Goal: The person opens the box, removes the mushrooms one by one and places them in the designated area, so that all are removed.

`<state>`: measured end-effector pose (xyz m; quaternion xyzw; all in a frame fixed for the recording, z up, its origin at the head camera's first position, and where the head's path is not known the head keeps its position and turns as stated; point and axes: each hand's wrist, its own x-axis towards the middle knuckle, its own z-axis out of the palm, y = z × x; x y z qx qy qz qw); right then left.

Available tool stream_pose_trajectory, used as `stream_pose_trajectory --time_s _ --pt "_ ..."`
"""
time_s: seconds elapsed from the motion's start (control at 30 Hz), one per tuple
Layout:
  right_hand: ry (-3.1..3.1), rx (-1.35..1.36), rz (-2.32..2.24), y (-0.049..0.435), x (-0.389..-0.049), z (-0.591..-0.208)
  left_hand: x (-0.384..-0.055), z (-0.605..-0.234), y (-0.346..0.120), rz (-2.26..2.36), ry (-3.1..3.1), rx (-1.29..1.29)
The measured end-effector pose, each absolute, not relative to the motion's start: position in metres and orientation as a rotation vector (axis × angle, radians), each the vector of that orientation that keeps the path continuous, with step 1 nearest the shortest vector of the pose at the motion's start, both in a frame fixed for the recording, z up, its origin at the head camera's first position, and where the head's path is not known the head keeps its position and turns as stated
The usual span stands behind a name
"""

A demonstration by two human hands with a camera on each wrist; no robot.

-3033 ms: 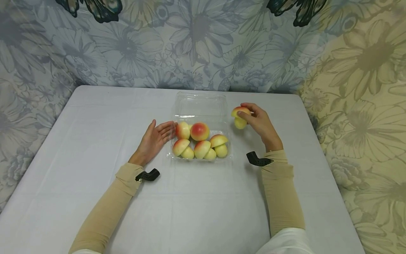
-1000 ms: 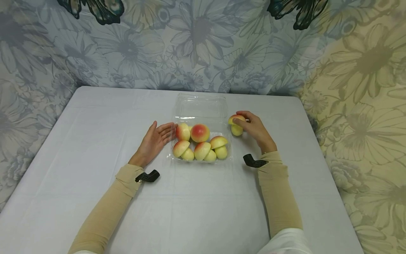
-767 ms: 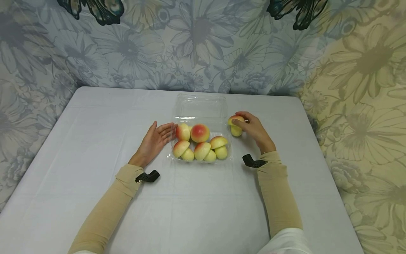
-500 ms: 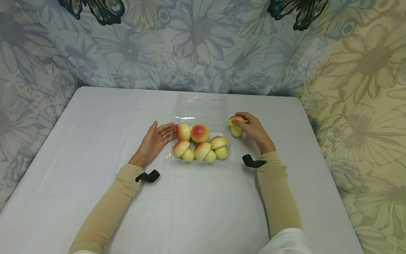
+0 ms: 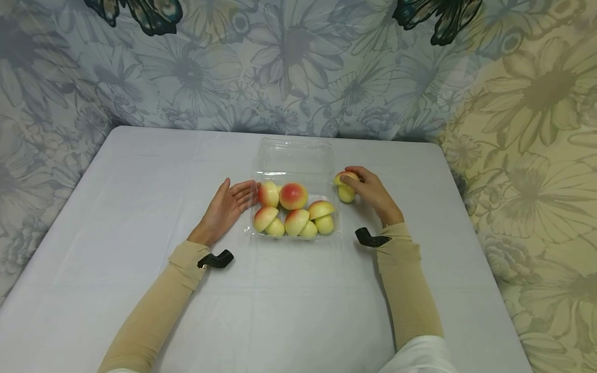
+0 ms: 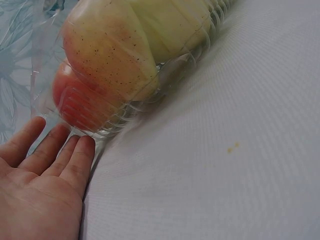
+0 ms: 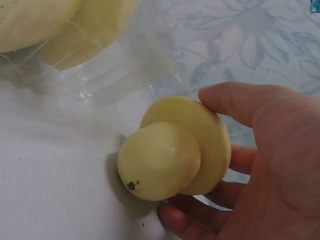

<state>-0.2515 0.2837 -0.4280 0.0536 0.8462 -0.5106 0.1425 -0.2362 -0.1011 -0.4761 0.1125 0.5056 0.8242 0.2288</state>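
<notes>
My right hand (image 5: 373, 192) grips a toy mushroom (image 5: 346, 194) by its red-and-yellow cap, thumb on one side and fingers on the other. In the right wrist view the pale yellow stem of this mushroom (image 7: 157, 162) shows a dark spot at its end, close over the white cloth. Just left of it stands a clear plastic clamshell box (image 5: 319, 182) with its lid raised back. Several similar mushrooms (image 5: 294, 196) lie inside, in two rows. My left hand (image 5: 223, 211) is held palm up with extended fingers, its fingertips (image 6: 88, 142) right at the box's left wall.
A white cloth covers the table (image 5: 280, 300), whose back edge meets a wall of floral fabric (image 5: 298, 62). The raised lid (image 5: 295, 155) stands behind the box. Black wrist cameras (image 5: 370, 238) stick out from both sleeves.
Over the three seconds my right hand has brought the mushroom left and toward me, nearer the box's right side. In the last half second it has barely shifted. My left hand has stayed put.
</notes>
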Motion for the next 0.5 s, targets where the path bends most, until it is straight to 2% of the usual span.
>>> stream_pose_trajectory --time_s 0.5 --pt "2.446 0.128 -1.480 0.2833 -0.2489 -0.4251 -0.2356 -0.4741 -0.1012 2.272 1.383 0.285"
